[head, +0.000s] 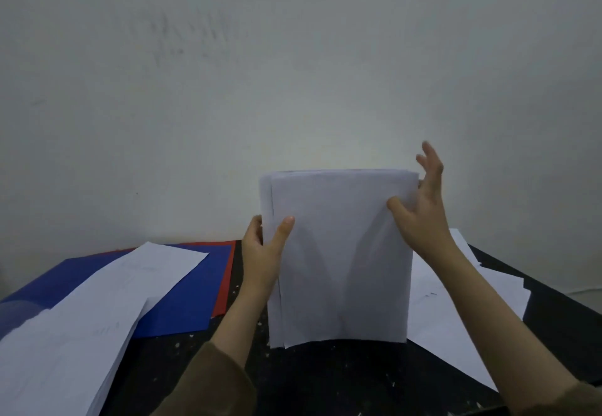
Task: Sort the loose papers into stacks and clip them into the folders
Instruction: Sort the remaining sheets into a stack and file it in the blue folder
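Black speckled tabletop (325, 379); blue folder (195, 288) at left; pale scuffed wall (293, 73) behind.

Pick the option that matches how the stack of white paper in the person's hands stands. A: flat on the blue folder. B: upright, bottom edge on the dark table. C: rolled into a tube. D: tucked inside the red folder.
B: the paper stack stands upright with its bottom edge down on the dark table, the left hand gripping one side edge and the right hand at the other.

The tall stack (338, 259) stands in the middle of the surface (325, 379) and blocks the way across. Papers (81, 318) cover the left, sheets (436, 314) the right. A dark bare strip stays free in front.
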